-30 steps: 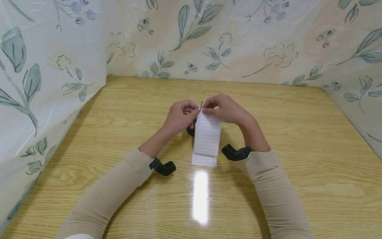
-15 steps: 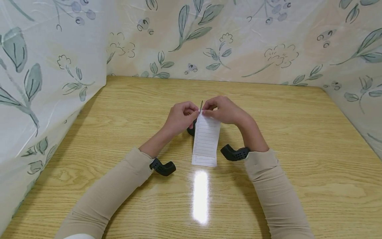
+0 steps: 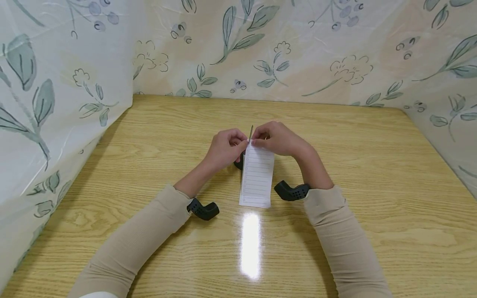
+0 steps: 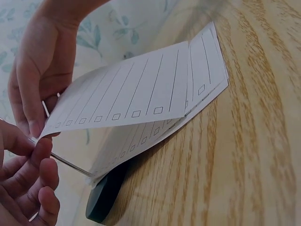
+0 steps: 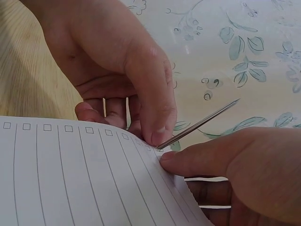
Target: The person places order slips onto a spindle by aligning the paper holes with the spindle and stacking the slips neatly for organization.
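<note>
A white lined checklist sheet (image 3: 258, 174) is pierced near its top end by a thin metal paper spike (image 3: 251, 133). The pointed tip stands up between the two hands. My left hand (image 3: 225, 147) pinches the sheet's top edge just left of the spike. On the other side, my right hand (image 3: 278, 138) pinches the same edge between thumb and fingers. In the left wrist view, more of the spike (image 4: 70, 165) shows under the raised sheet. Similar slips (image 4: 207, 59) lie beneath, at the spike's foot on a dark base (image 4: 107, 195). The sheet hides part of that base.
The wood-grain table (image 3: 365, 165) extends around the hands. A floral cloth (image 3: 298, 49) hangs behind and along the sides. Black wrist mounts (image 3: 204, 209) jut inward from both sleeves. A bright reflection lies on the tabletop nearer the body.
Both hands have lowered slightly, bringing the pinched sheet down along the spike. Its loose bottom end now covers nearly all of the slip below.
</note>
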`<control>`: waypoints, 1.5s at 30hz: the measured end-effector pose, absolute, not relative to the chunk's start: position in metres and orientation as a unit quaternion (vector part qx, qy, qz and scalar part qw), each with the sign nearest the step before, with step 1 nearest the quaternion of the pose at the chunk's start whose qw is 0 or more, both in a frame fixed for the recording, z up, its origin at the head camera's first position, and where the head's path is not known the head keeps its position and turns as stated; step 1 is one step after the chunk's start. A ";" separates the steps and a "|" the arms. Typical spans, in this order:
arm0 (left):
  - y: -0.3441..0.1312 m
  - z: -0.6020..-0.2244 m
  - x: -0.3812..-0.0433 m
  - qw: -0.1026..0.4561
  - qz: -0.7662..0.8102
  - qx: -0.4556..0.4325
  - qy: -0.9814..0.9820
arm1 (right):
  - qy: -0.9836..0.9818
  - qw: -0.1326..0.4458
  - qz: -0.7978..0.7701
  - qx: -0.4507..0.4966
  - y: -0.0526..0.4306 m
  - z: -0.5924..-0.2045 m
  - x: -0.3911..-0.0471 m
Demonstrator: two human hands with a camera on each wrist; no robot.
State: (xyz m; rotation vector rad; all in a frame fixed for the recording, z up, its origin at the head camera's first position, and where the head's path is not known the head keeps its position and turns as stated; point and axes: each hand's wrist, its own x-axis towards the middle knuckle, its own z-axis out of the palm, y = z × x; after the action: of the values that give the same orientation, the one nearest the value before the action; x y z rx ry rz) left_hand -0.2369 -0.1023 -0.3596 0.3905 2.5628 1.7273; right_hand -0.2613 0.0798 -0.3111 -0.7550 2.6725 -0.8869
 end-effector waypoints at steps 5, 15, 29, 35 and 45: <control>-0.102 -0.362 -0.237 0.014 0.551 0.128 0.824 | 0.915 0.108 -0.286 -0.264 0.079 -0.313 -0.262; -0.101 -0.365 -0.238 0.012 0.541 0.128 0.831 | 0.918 0.113 -0.270 -0.267 0.079 -0.316 -0.264; -0.102 -0.369 -0.238 0.016 0.521 0.131 0.843 | 0.922 0.128 -0.252 -0.263 0.077 -0.319 -0.265; -0.103 -0.372 -0.239 0.018 0.512 0.129 0.849 | 0.922 0.131 -0.245 -0.270 0.077 -0.322 -0.267; -0.103 -0.373 -0.238 0.014 0.475 0.130 0.870 | 0.922 0.135 -0.241 -0.272 0.077 -0.327 -0.268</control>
State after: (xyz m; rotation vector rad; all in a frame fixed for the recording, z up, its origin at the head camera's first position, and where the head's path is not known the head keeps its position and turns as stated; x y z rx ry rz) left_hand -0.2384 -0.1032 -0.3729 0.4061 2.7101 1.4783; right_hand -0.2684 0.0768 -0.3269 -0.7889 2.6699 -0.6973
